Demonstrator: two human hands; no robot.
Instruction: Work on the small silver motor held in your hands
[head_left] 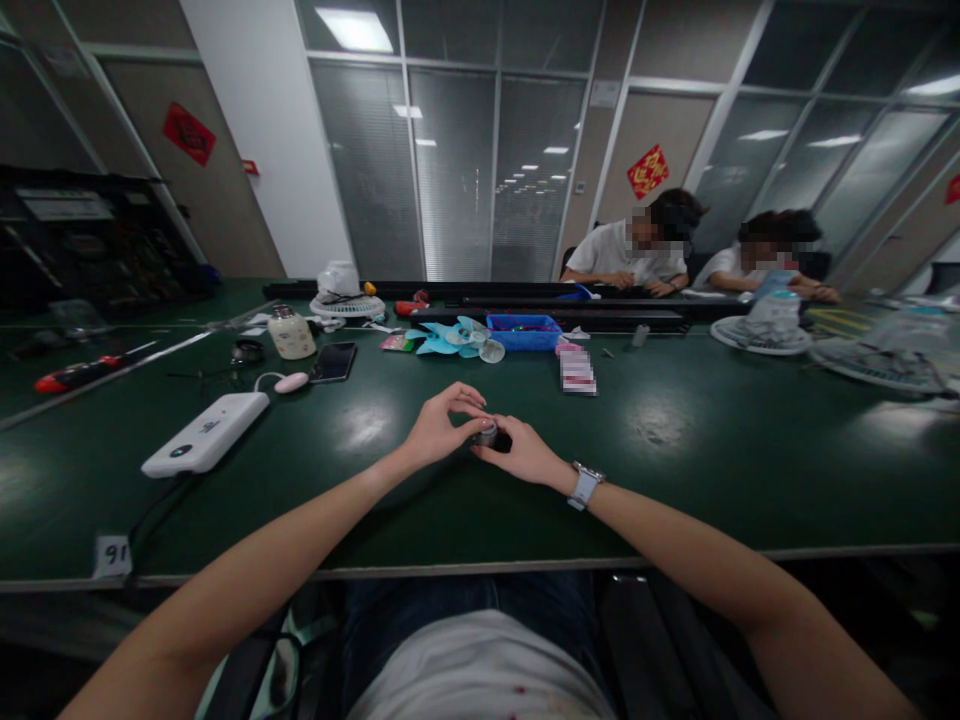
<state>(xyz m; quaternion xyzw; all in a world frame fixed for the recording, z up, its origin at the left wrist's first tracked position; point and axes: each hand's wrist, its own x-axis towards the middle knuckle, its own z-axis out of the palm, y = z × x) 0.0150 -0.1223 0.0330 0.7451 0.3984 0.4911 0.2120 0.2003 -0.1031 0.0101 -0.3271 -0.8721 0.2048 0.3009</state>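
Pinching a small round metal part (487, 434) from both sides, the left hand (437, 430) and the right hand (527, 455) (a watch (584, 486) on its wrist) are holding it at the middle of the green table (675, 450), with a white device (206, 433) lying well to the left.

Your L hand (439, 430) & R hand (526, 455) meet mid-table (675, 470), fingertips of both pinching a small metal part (486, 434). Watch (583, 487) on R wrist. Power bank (206, 432) well to the L; phone (332, 361), fan blade (442, 340), blue tray (523, 331) beyond
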